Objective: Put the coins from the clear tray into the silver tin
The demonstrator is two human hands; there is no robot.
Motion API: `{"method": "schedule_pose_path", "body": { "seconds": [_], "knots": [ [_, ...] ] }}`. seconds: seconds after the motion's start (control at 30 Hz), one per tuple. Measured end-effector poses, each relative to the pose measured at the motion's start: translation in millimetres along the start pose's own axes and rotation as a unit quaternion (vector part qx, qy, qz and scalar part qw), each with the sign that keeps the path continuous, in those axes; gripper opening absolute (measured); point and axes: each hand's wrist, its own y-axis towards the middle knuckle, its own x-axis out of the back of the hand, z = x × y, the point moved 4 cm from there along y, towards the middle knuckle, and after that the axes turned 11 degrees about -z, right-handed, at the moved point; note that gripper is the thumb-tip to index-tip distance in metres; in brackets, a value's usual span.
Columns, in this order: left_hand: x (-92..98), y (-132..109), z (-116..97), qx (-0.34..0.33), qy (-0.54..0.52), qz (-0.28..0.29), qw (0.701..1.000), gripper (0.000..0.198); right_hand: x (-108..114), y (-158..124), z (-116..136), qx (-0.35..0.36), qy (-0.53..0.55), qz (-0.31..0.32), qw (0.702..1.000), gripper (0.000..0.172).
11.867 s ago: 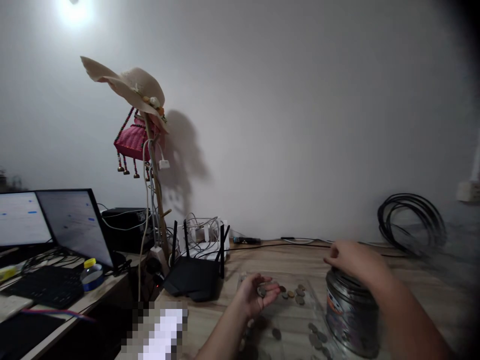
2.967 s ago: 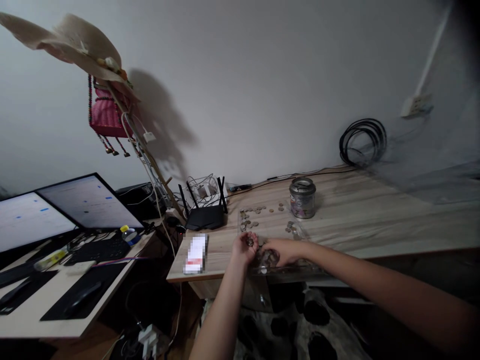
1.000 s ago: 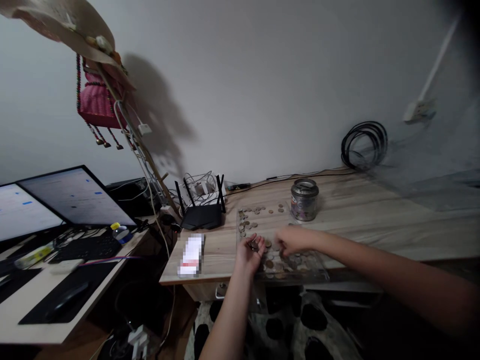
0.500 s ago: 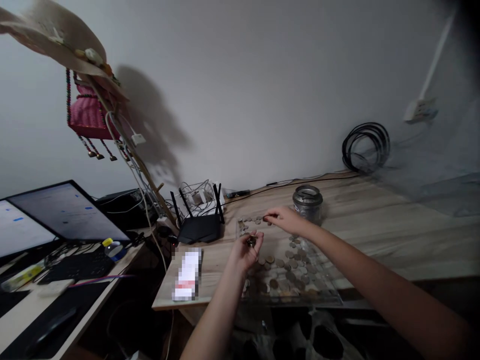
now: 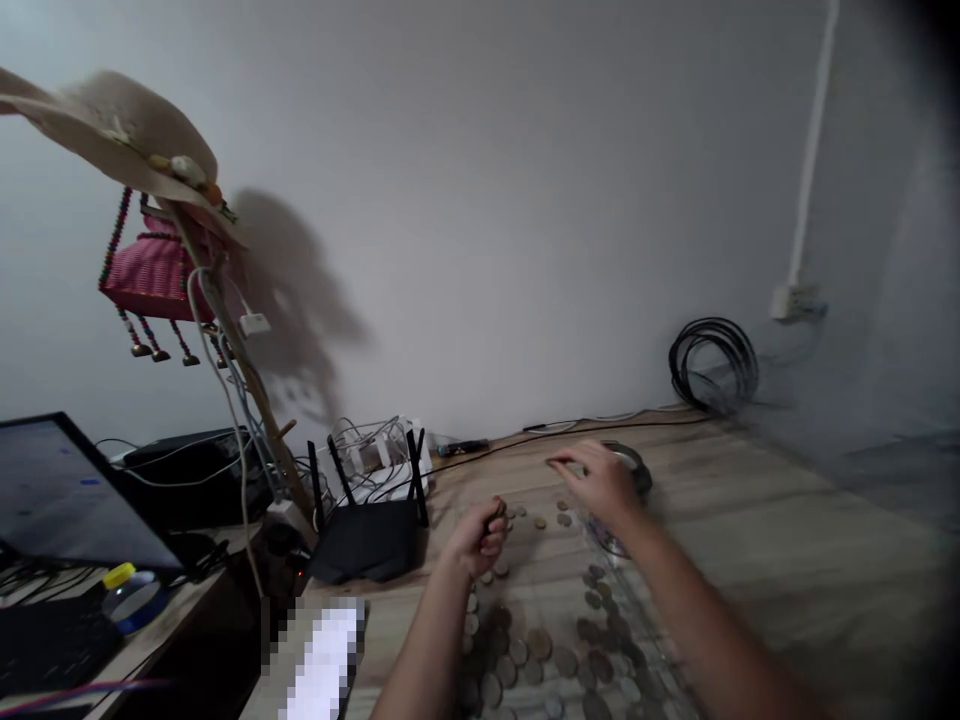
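Observation:
My left hand [image 5: 478,535] is curled closed over the coins, with a bit of metal showing at its thumb. Further right, my right hand [image 5: 600,482] pinches thumb and forefinger together on a small coin-like piece, raised above the desk. Behind that hand the metal-grey jar [image 5: 636,468] is mostly hidden, only part of its rim showing. Many loose coins [image 5: 539,643] are spread below and between my hands, over what looks like a clear plastic tray or sheet [image 5: 651,640].
A black router [image 5: 367,540] with upright antennas stands left of my hands, a pixelated phone [image 5: 326,660] in front of it. A coiled black cable [image 5: 712,362] leans at the wall. Further left are a laptop screen [image 5: 67,490], a yellow-capped bottle [image 5: 133,598] and a stand holding a hat [image 5: 135,125].
My view has tilted up and shifted right. My right hand has moved from over the far coins to in front of the jar. My left fingers, earlier cupped around coins, have closed.

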Motion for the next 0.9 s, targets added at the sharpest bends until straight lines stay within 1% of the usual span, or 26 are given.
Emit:
{"method": "schedule_pose_path", "body": {
  "seconds": [0.03, 0.07, 0.1, 0.13, 0.2, 0.27, 0.33, 0.4, 0.47, 0.53, 0.63, 0.7, 0.73, 0.8, 0.83, 0.87, 0.9],
  "knots": [
    [4.5, 2.6, 2.2, -0.018, 0.021, -0.023, 0.999, 0.022, 13.5, 2.8, -8.2, 0.016, -0.040, -0.035, 0.998, 0.017],
    [8.7, 5.2, 4.4, -0.035, 0.041, -0.052, 0.997, 0.022, 26.8, 5.0, -18.4, 0.016, -0.083, -0.066, 0.994, 0.018],
    [12.1, 7.5, 6.8, -0.047, 0.061, -0.081, 0.994, 0.022, 38.5, 6.3, -30.5, -0.002, -0.128, -0.089, 0.988, 0.019],
    [14.7, 9.5, 9.2, -0.053, 0.079, -0.106, 0.990, 0.022, 47.6, 6.8, -43.0, -0.026, -0.166, -0.099, 0.981, 0.020],
    [16.9, 12.5, 13.0, -0.059, 0.102, -0.128, 0.985, 0.021, 55.2, 5.3, -65.3, -0.070, -0.207, -0.079, 0.973, 0.021],
    [16.8, 14.1, 15.0, -0.065, 0.108, -0.125, 0.984, 0.020, 51.5, 1.9, -79.8, -0.099, -0.204, -0.034, 0.973, 0.022],
    [17.7, 14.6, 14.9, -0.078, 0.109, -0.131, 0.982, 0.019, 44.3, -1.2, -86.1, -0.116, -0.194, -0.005, 0.974, 0.022],
    [20.1, 14.6, 14.8, -0.083, 0.115, -0.155, 0.978, 0.018, 39.2, -2.7, -87.9, -0.125, -0.195, -0.007, 0.973, 0.023],
    [21.8, 14.6, 14.6, -0.088, 0.124, -0.170, 0.974, 0.017, 37.7, -2.7, -88.9, -0.125, -0.206, -0.030, 0.970, 0.025],
    [21.2, 14.4, 14.7, -0.092, 0.134, -0.163, 0.973, 0.016, 37.1, -2.7, -92.6, -0.136, -0.197, -0.044, 0.970, 0.027],
    [18.9, 13.4, 15.3, -0.094, 0.152, -0.148, 0.973, 0.017, 34.9, -3.4, -100.9, -0.176, -0.164, -0.012, 0.971, 0.029],
    [18.2, 12.8, 15.9, -0.091, 0.165, -0.148, 0.971, 0.020, 35.1, -3.5, -101.4, -0.184, -0.181, 0.010, 0.966, 0.029],
    [18.1, 12.7, 16.2, -0.090, 0.171, -0.149, 0.970, 0.021, 36.6, -2.9, -98.0, -0.173, -0.203, 0.003, 0.964, 0.029],
    [17.6, 13.1, 16.5, -0.092, 0.181, -0.147, 0.968, 0.022, 40.1, -1.7, -81.5, -0.122, -0.232, -0.052, 0.964, 0.029],
    [17.3, 13.4, 16.7, -0.094, 0.185, -0.145, 0.968, 0.023, 40.0, -2.4, -68.8, -0.088, -0.227, -0.084, 0.966, 0.029],
    [17.2, 13.7, 16.8, -0.097, 0.188, -0.144, 0.967, 0.023, 37.8, -4.6, -54.2, -0.055, -0.207, -0.114, 0.970, 0.029],
    [17.2, 13.8, 16.5, -0.103, 0.190, -0.146, 0.965, 0.024, 32.2, -8.3, -38.9, -0.025, -0.174, -0.125, 0.977, 0.028]
  ]
}}
